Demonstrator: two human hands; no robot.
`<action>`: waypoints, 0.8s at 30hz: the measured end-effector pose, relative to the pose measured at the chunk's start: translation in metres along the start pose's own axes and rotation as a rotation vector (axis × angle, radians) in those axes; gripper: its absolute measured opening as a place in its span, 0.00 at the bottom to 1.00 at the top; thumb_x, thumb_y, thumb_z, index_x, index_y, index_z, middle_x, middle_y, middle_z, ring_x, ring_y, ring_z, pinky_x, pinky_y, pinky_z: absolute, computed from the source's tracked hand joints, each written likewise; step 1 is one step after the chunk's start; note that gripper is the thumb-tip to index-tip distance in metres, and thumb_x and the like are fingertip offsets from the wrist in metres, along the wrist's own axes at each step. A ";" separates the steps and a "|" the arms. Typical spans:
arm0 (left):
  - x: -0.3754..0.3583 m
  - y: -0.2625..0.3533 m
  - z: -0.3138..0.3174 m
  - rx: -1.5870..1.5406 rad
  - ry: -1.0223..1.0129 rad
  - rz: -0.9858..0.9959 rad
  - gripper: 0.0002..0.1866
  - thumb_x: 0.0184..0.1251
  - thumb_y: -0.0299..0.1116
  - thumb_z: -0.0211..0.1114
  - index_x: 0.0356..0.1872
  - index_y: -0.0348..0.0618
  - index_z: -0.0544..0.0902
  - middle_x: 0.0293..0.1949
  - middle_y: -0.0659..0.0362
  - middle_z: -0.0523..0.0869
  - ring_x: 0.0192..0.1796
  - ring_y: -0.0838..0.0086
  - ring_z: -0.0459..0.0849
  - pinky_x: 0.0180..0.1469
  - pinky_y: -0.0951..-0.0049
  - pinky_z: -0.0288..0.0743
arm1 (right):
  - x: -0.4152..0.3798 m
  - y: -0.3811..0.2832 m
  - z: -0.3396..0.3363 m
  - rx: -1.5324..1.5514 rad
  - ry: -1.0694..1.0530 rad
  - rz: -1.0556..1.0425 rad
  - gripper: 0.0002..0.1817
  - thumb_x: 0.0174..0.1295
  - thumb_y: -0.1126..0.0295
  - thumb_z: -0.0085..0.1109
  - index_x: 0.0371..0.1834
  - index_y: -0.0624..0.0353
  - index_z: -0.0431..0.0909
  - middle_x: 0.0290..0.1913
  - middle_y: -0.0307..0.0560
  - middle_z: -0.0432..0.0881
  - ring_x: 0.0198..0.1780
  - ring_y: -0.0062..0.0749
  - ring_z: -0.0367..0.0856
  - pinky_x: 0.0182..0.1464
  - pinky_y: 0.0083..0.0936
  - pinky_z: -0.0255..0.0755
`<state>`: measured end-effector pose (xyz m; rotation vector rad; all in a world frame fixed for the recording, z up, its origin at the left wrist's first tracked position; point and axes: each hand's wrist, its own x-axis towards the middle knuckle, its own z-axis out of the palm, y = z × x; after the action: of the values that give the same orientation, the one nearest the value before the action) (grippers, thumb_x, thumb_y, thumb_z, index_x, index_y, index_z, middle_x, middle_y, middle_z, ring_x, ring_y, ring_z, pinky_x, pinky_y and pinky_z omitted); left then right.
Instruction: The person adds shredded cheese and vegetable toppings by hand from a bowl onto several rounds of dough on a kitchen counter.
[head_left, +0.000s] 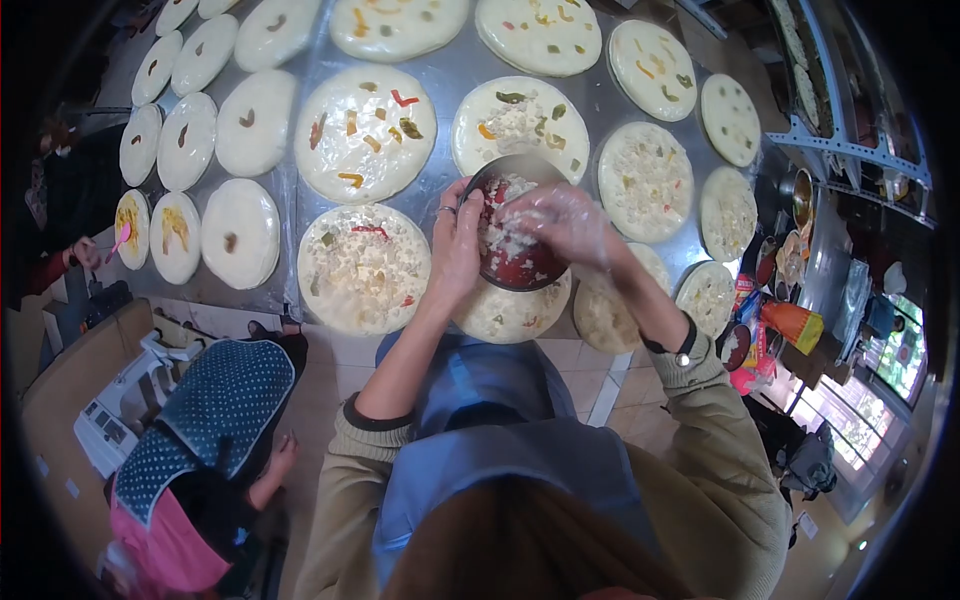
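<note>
My left hand is closed on the side of a dark-rimmed bowl with a red inside, held above the dough rounds. Crumbled white cheese lies in the bowl. Reaching in from the right, my right hand has its fingers curled in the crumbs, slightly blurred. Just beyond the bowl is a dough round topped with pepper strips and some crumbs. To the left, another round is thickly covered with crumbs, and a further crumb-topped round is partly hidden beneath the bowl.
Several more flat dough rounds stand on the metal table, some with pepper strips. At the left, a person's hand holds a pink spoon. Another person in a dotted apron stands lower left. A metal rack is at right.
</note>
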<state>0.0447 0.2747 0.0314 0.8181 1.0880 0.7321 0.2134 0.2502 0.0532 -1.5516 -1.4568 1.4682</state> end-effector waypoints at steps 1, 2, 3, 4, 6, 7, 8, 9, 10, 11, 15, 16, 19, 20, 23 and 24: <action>0.001 -0.001 0.001 -0.015 0.001 -0.016 0.22 0.68 0.41 0.49 0.54 0.33 0.68 0.46 0.52 0.77 0.49 0.74 0.74 0.53 0.75 0.66 | 0.001 -0.005 -0.009 0.019 -0.001 -0.033 0.09 0.56 0.70 0.60 0.38 0.62 0.81 0.37 0.44 0.83 0.40 0.25 0.80 0.46 0.23 0.73; 0.002 -0.001 0.001 -0.031 0.004 -0.031 0.22 0.68 0.41 0.48 0.54 0.33 0.67 0.45 0.52 0.77 0.48 0.74 0.74 0.53 0.75 0.67 | 0.001 -0.013 -0.019 0.072 0.026 0.012 0.09 0.56 0.71 0.59 0.38 0.61 0.81 0.37 0.44 0.84 0.40 0.25 0.80 0.46 0.23 0.73; 0.002 0.000 0.002 -0.039 0.009 -0.034 0.22 0.68 0.41 0.48 0.55 0.33 0.67 0.45 0.52 0.77 0.48 0.74 0.75 0.53 0.75 0.67 | 0.001 -0.023 -0.029 0.125 0.052 0.056 0.09 0.56 0.72 0.59 0.38 0.61 0.81 0.37 0.43 0.84 0.39 0.25 0.80 0.45 0.23 0.74; 0.001 0.002 0.002 -0.046 0.015 -0.038 0.23 0.68 0.41 0.48 0.55 0.33 0.66 0.45 0.52 0.77 0.48 0.74 0.75 0.53 0.75 0.67 | 0.002 -0.030 -0.039 0.179 0.079 0.100 0.08 0.56 0.73 0.58 0.38 0.60 0.82 0.36 0.43 0.84 0.38 0.25 0.80 0.44 0.23 0.74; -0.001 0.002 0.000 -0.053 0.023 -0.041 0.23 0.68 0.41 0.48 0.56 0.32 0.65 0.46 0.52 0.77 0.48 0.74 0.75 0.53 0.75 0.67 | 0.008 -0.034 -0.060 0.030 0.150 0.127 0.08 0.56 0.72 0.58 0.39 0.60 0.82 0.37 0.42 0.83 0.38 0.24 0.79 0.44 0.21 0.73; -0.002 0.002 -0.003 -0.054 0.025 -0.039 0.24 0.68 0.41 0.48 0.57 0.32 0.65 0.46 0.52 0.77 0.48 0.74 0.75 0.53 0.75 0.67 | 0.013 -0.031 -0.072 -0.044 0.186 0.139 0.08 0.57 0.72 0.58 0.39 0.60 0.82 0.37 0.42 0.83 0.38 0.23 0.79 0.44 0.21 0.73; -0.003 0.002 -0.006 -0.056 0.026 -0.038 0.24 0.68 0.42 0.48 0.57 0.32 0.64 0.46 0.52 0.77 0.48 0.74 0.75 0.54 0.75 0.68 | 0.019 -0.015 -0.085 -0.077 0.201 0.107 0.09 0.57 0.72 0.58 0.40 0.60 0.81 0.39 0.42 0.83 0.40 0.24 0.79 0.45 0.22 0.73; -0.004 0.001 -0.011 -0.057 0.021 -0.058 0.25 0.69 0.41 0.48 0.58 0.31 0.63 0.47 0.52 0.77 0.49 0.74 0.76 0.54 0.75 0.68 | 0.027 0.011 -0.096 -0.110 0.216 0.075 0.09 0.57 0.71 0.57 0.41 0.60 0.81 0.40 0.43 0.82 0.42 0.24 0.78 0.46 0.22 0.73; -0.005 0.001 -0.014 -0.077 0.023 -0.053 0.24 0.69 0.41 0.47 0.58 0.31 0.63 0.48 0.52 0.77 0.49 0.74 0.76 0.54 0.75 0.68 | 0.034 0.034 -0.103 -0.143 0.231 0.043 0.10 0.58 0.71 0.57 0.42 0.59 0.80 0.42 0.44 0.82 0.45 0.25 0.78 0.46 0.23 0.73; -0.008 0.000 -0.017 -0.097 0.024 -0.047 0.24 0.69 0.40 0.47 0.58 0.31 0.63 0.48 0.52 0.77 0.49 0.74 0.76 0.53 0.75 0.68 | 0.039 0.048 -0.105 -0.160 0.247 0.057 0.09 0.58 0.72 0.56 0.41 0.60 0.80 0.40 0.43 0.81 0.45 0.25 0.77 0.44 0.23 0.72; -0.022 0.005 -0.033 -0.040 0.065 -0.042 0.22 0.69 0.38 0.46 0.57 0.31 0.64 0.50 0.52 0.76 0.52 0.74 0.74 0.56 0.75 0.66 | 0.067 0.094 -0.103 -0.568 0.347 -0.023 0.09 0.55 0.73 0.56 0.38 0.55 0.82 0.38 0.49 0.82 0.41 0.40 0.79 0.48 0.29 0.72; -0.025 0.005 -0.036 -0.032 0.078 -0.040 0.22 0.69 0.38 0.46 0.57 0.31 0.65 0.50 0.52 0.76 0.52 0.75 0.74 0.57 0.74 0.65 | 0.074 0.103 -0.102 -0.532 0.357 0.024 0.09 0.55 0.72 0.56 0.38 0.55 0.82 0.39 0.50 0.81 0.43 0.42 0.78 0.49 0.30 0.71; -0.036 0.007 -0.043 -0.037 0.109 -0.061 0.23 0.68 0.42 0.47 0.56 0.35 0.67 0.52 0.55 0.74 0.55 0.74 0.72 0.60 0.73 0.61 | 0.085 0.106 -0.102 -0.539 0.393 0.058 0.09 0.55 0.71 0.55 0.39 0.54 0.82 0.40 0.49 0.81 0.44 0.44 0.78 0.50 0.31 0.70; -0.039 0.007 -0.046 -0.029 0.119 -0.061 0.24 0.68 0.45 0.48 0.56 0.36 0.69 0.53 0.56 0.74 0.55 0.74 0.71 0.61 0.73 0.60 | 0.088 0.102 -0.102 -0.561 0.406 0.050 0.09 0.55 0.70 0.55 0.39 0.54 0.81 0.41 0.49 0.81 0.44 0.44 0.78 0.50 0.32 0.70; -0.045 0.001 -0.056 -0.057 0.121 -0.053 0.24 0.68 0.45 0.48 0.56 0.35 0.68 0.53 0.56 0.75 0.56 0.74 0.72 0.61 0.73 0.61 | 0.101 0.097 -0.108 -0.722 0.393 -0.158 0.09 0.55 0.74 0.58 0.39 0.57 0.80 0.36 0.50 0.80 0.36 0.37 0.79 0.42 0.26 0.72; -0.046 -0.002 -0.059 -0.066 0.120 -0.050 0.24 0.68 0.45 0.48 0.56 0.35 0.68 0.53 0.56 0.75 0.56 0.74 0.72 0.61 0.73 0.61 | 0.105 0.099 -0.109 -0.762 0.400 -0.170 0.09 0.56 0.73 0.56 0.39 0.57 0.80 0.37 0.50 0.80 0.37 0.38 0.79 0.43 0.26 0.72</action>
<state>-0.0244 0.2469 0.0365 0.6951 1.1817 0.7790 0.3274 0.3512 -0.0437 -1.9297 -1.9337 0.4516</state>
